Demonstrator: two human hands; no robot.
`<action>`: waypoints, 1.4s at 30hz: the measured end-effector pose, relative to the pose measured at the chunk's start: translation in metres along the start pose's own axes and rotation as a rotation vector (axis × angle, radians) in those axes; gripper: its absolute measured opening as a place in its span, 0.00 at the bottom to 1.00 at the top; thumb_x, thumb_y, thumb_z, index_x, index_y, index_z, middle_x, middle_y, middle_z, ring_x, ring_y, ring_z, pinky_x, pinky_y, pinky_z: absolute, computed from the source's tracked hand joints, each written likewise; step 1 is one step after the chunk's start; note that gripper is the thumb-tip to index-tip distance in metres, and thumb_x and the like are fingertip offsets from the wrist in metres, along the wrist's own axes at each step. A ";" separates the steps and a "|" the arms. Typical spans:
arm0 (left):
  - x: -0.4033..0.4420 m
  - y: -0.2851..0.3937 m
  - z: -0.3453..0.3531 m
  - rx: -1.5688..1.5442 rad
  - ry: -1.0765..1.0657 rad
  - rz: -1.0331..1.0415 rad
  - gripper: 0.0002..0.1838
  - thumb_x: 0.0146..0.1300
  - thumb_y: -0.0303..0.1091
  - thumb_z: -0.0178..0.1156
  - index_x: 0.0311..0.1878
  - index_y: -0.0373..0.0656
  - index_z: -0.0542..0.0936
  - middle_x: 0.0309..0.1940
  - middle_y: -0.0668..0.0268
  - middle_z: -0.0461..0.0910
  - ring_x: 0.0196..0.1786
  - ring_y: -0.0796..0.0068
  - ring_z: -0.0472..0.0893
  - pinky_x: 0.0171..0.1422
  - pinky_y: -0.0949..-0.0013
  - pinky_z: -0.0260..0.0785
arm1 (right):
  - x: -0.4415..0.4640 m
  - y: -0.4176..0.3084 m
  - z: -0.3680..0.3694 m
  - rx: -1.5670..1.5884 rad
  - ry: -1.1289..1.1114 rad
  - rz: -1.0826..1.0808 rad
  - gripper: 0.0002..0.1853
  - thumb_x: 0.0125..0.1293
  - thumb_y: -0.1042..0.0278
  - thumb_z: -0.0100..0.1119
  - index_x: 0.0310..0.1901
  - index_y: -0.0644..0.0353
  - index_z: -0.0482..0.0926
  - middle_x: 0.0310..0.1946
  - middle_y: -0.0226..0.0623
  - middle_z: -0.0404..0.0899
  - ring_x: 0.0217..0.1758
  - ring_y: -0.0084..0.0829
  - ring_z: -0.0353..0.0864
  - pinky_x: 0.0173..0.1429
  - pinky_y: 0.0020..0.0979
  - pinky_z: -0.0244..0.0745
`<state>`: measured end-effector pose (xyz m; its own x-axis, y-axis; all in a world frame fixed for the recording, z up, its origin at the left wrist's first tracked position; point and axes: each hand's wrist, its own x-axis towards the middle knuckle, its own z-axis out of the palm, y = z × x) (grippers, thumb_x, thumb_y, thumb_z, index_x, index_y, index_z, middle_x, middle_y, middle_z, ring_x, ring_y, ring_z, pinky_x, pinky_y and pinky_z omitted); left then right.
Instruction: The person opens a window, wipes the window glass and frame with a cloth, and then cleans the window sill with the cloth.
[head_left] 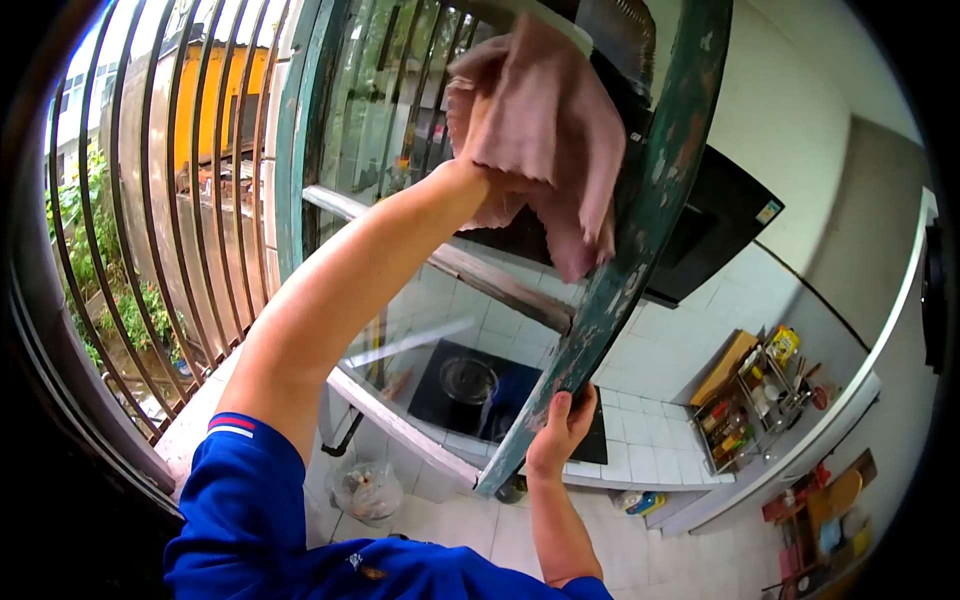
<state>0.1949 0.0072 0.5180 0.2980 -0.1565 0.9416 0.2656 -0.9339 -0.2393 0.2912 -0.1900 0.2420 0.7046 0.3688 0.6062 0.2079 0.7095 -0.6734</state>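
A pink cloth (545, 110) hangs over my left hand (480, 125) and lies against the upper glass pane of a window with a worn green frame (660, 190). The cloth covers most of that hand, its fingers included. Lower down, my right hand (563, 430) grips the green frame's edge near its bottom corner, thumb on the near side. Below the cloth, a whitish crossbar (500, 285) divides the panes. Through the lower pane a black cooktop (470, 390) shows.
Metal bars (165, 200) stand outside at the left. A black range hood (715, 225) juts out behind the frame. On the tiled counter (650, 450) stands a rack of bottles (740, 415). A clear plastic bag (368, 490) sits below the window.
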 end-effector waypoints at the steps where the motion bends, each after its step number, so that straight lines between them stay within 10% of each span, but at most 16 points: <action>1: 0.000 0.001 -0.001 -0.022 0.032 0.016 0.43 0.50 0.42 0.67 0.69 0.42 0.61 0.67 0.51 0.60 0.73 0.53 0.56 0.76 0.57 0.45 | 0.000 0.001 0.001 -0.014 -0.005 -0.025 0.28 0.70 0.58 0.57 0.63 0.69 0.63 0.56 0.37 0.70 0.55 0.27 0.68 0.63 0.27 0.61; 10: 0.077 -0.032 -0.018 0.247 0.185 0.028 0.28 0.54 0.38 0.61 0.59 0.39 0.73 0.58 0.50 0.73 0.68 0.58 0.64 0.69 0.67 0.59 | -0.001 0.005 -0.002 -0.028 -0.028 -0.067 0.30 0.70 0.56 0.56 0.64 0.69 0.62 0.56 0.37 0.69 0.56 0.28 0.68 0.63 0.28 0.61; 24: 0.130 0.000 -0.012 -0.002 0.393 0.448 0.39 0.58 0.39 0.55 0.70 0.31 0.56 0.71 0.42 0.52 0.73 0.43 0.54 0.75 0.53 0.47 | 0.012 0.012 -0.005 -0.024 -0.021 -0.028 0.35 0.66 0.50 0.61 0.62 0.70 0.62 0.53 0.36 0.70 0.52 0.25 0.67 0.61 0.27 0.61; 26: 0.137 0.004 -0.001 0.175 0.435 0.488 0.23 0.60 0.42 0.52 0.57 0.41 0.76 0.62 0.56 0.71 0.73 0.57 0.59 0.73 0.55 0.50 | 0.012 0.012 -0.003 -0.041 -0.038 -0.099 0.31 0.68 0.50 0.58 0.61 0.68 0.63 0.52 0.35 0.70 0.51 0.26 0.68 0.58 0.27 0.63; 31: 0.146 -0.032 -0.019 0.166 0.280 0.612 0.48 0.54 0.49 0.58 0.72 0.33 0.52 0.73 0.43 0.47 0.74 0.42 0.52 0.77 0.51 0.41 | 0.013 0.019 -0.004 -0.044 0.020 -0.065 0.35 0.66 0.46 0.59 0.60 0.69 0.64 0.51 0.37 0.71 0.50 0.27 0.68 0.58 0.28 0.62; 34: 0.127 -0.068 -0.012 0.242 0.471 0.500 0.28 0.61 0.42 0.52 0.64 0.41 0.71 0.68 0.54 0.65 0.75 0.55 0.55 0.75 0.51 0.45 | 0.015 0.025 -0.007 -0.072 0.027 -0.099 0.34 0.67 0.46 0.59 0.60 0.69 0.63 0.52 0.37 0.70 0.52 0.28 0.67 0.60 0.28 0.61; 42: 0.075 -0.117 -0.034 -0.136 0.133 0.283 0.29 0.62 0.38 0.52 0.68 0.43 0.67 0.72 0.52 0.59 0.74 0.54 0.57 0.79 0.57 0.44 | 0.015 0.029 -0.008 -0.078 0.059 -0.098 0.34 0.67 0.45 0.58 0.63 0.66 0.63 0.54 0.37 0.70 0.54 0.30 0.69 0.60 0.31 0.64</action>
<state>0.1552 0.0943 0.6247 0.2183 -0.4478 0.8671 0.0619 -0.8804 -0.4702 0.3138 -0.1687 0.2279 0.7165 0.2624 0.6463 0.3280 0.6910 -0.6441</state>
